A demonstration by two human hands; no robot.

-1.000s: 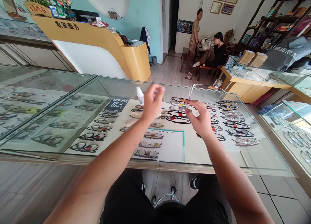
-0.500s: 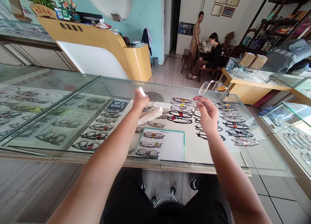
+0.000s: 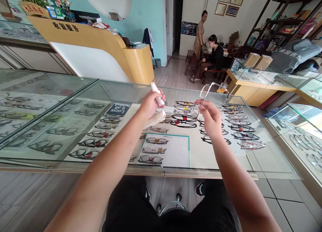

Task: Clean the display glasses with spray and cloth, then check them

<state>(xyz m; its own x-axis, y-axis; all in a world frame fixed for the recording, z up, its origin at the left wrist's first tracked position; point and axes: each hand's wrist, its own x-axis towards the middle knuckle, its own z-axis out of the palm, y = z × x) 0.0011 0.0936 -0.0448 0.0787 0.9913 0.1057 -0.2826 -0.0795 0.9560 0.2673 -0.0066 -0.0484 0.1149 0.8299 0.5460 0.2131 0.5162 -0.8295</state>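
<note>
My left hand [image 3: 151, 103] is closed around a small white bottle [image 3: 157, 94], its narrow top pointing up and away from me. My right hand [image 3: 210, 115] pinches a pair of eyeglasses [image 3: 206, 90] by one side, with the thin-rimmed frame raised above the glass counter. A pale folded cloth [image 3: 155, 120] lies on the countertop just below my left hand. Under the glass, rows of eyeglasses [image 3: 185, 124] sit between and around my forearms.
The glass display counter [image 3: 176, 171] spans in front of my knees. Beyond it stand a yellow cashier desk [image 3: 139, 61] and, at right, another showcase [image 3: 264, 79] with boxes. Two people [image 3: 213, 56] are at a table near the far wall.
My left hand has moved right, toward the eyeglasses, and turned so more of the white bottle shows. My right hand still holds the eyeglasses. The whole view has shifted slightly.
</note>
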